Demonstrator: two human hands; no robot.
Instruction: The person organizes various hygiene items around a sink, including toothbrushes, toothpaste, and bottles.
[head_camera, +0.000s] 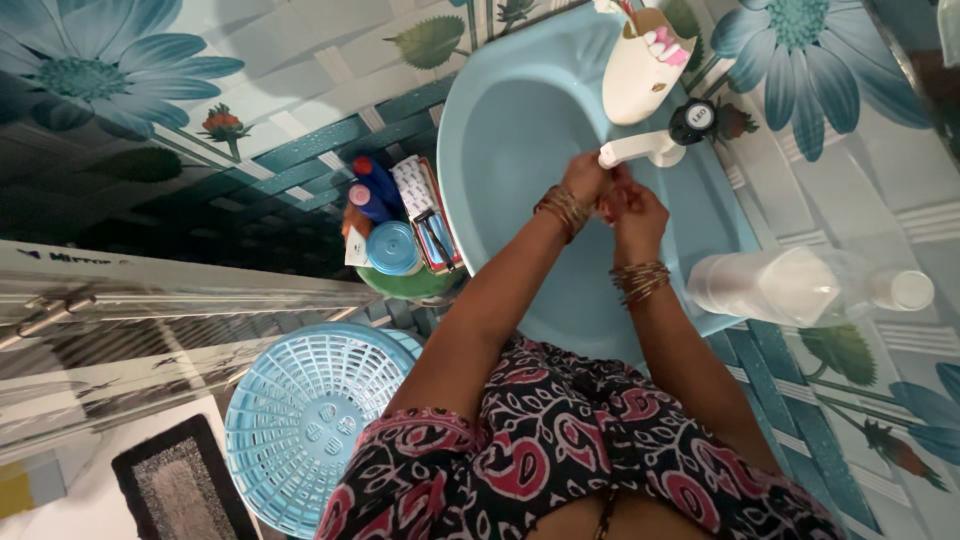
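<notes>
1. Both hands are held together over the blue basin (520, 130), right under the spout of the white tap (640, 150); a hand wash is judged to be in mid-course.
2. No water stream or soap lather can be made out at this size, so whether rinsing is begun or finished cannot be told.
3. Nothing is seen held; drying is judged as not yet done, no towel is seen near the hands.
4. Left hand (588, 180): raised to the spout, fingers curled in and pressed against the other hand; bangles sit on the wrist just behind it.
5. Right hand (635, 212): just beside and touching the left one, fingers bent loosely around it, neither spread flat nor a tight fist; bangles on this wrist too.
6. Both forearms are stretched forward from the patterned garment and meet over the bowl.
7. Beyond the hands a cream toothbrush cup (640, 70) stands on the rim.
8. To the right of the right wrist a clear plastic bottle (790, 288) lies on its side.
9. Left of the left forearm a green tub of toiletries (400, 235) is seen, and nearer the body a pale blue basket (310, 420).
</notes>
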